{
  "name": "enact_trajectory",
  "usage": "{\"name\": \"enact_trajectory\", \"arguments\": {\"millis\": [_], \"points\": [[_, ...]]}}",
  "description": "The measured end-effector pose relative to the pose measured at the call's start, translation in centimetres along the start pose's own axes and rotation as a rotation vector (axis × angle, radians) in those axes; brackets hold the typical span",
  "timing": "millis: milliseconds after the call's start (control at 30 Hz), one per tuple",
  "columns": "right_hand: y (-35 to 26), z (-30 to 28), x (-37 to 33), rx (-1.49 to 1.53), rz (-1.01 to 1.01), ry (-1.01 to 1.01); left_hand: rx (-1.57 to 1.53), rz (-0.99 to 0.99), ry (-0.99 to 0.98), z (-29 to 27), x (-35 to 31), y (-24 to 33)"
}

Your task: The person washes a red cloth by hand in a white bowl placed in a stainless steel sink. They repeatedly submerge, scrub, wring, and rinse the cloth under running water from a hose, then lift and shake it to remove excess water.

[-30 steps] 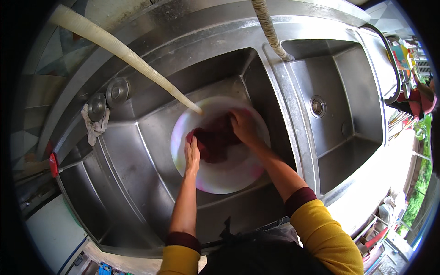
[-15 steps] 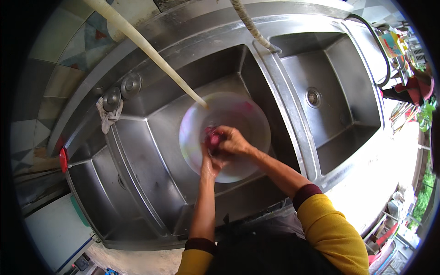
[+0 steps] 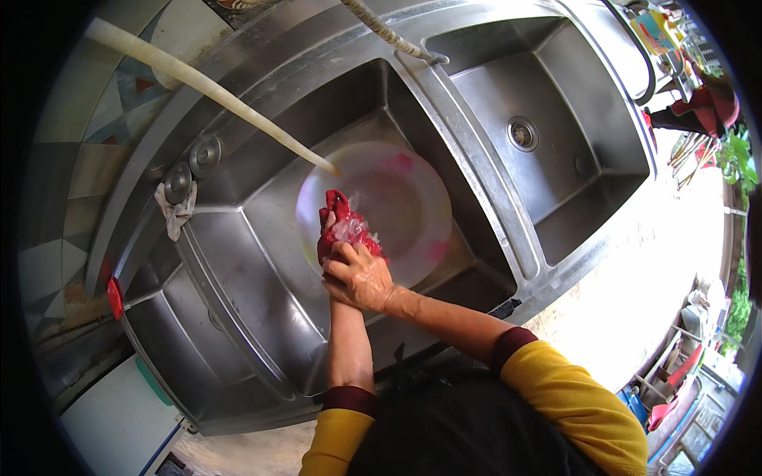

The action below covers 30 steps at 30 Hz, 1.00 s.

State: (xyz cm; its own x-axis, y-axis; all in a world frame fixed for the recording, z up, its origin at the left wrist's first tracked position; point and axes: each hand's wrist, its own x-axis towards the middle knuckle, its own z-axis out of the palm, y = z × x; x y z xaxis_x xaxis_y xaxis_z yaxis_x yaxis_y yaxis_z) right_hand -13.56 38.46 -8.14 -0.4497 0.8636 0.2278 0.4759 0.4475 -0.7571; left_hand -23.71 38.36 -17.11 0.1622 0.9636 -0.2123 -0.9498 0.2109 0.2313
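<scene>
A wet, bunched red piece with whitish translucent patches (image 3: pixel 337 205) is held between my two hands, over the left part of a round pale basin with pink marks (image 3: pixel 432 186). I cannot tell exactly what the red piece is. My left hand (image 3: pixel 330 220) is wrapped round it from below, mostly hidden by the piece and the other hand. Across its lower end lies my right hand (image 3: pixel 362 278), wet, fingers curled and pressing onto it. The basin stands in the middle sink bowl (image 3: pixel 274 202). A cream hose (image 3: pixel 222 91) reaches down to the basin's far rim.
To the right is another steel bowl with a drain (image 3: pixel 523 134), and a third bowl (image 3: pixel 178 333) lies at the left. Two round metal lids (image 3: pixel 205 155) and a pale rag (image 3: pixel 176 219) rest along the back left edge. A second hose (image 3: pixel 385 32) hangs over the divider.
The red piece has come up from low in the basin, spread more, showing whitish patches. My right hand has moved left and down onto it. The whole view has shifted slightly.
</scene>
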Motion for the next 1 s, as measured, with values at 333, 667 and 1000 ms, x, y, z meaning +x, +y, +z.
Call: {"name": "enact_trajectory", "arguments": {"millis": [333, 667, 1000], "points": [[9.4, 3.5, 5.5, 0.177, 0.386, 0.194, 0.454, 0.22, 0.545, -1.2, 3.5, -0.9], [18.5, 1.6, 2.1, -0.334, 0.215, -0.056, 1.133, -0.023, 0.931, -2.3, -0.4, 0.0], [18.1, 2.9, 2.8, 0.368, 0.706, -0.366, 0.591, -0.318, 0.919, -2.9, -0.2, 1.0]]}}
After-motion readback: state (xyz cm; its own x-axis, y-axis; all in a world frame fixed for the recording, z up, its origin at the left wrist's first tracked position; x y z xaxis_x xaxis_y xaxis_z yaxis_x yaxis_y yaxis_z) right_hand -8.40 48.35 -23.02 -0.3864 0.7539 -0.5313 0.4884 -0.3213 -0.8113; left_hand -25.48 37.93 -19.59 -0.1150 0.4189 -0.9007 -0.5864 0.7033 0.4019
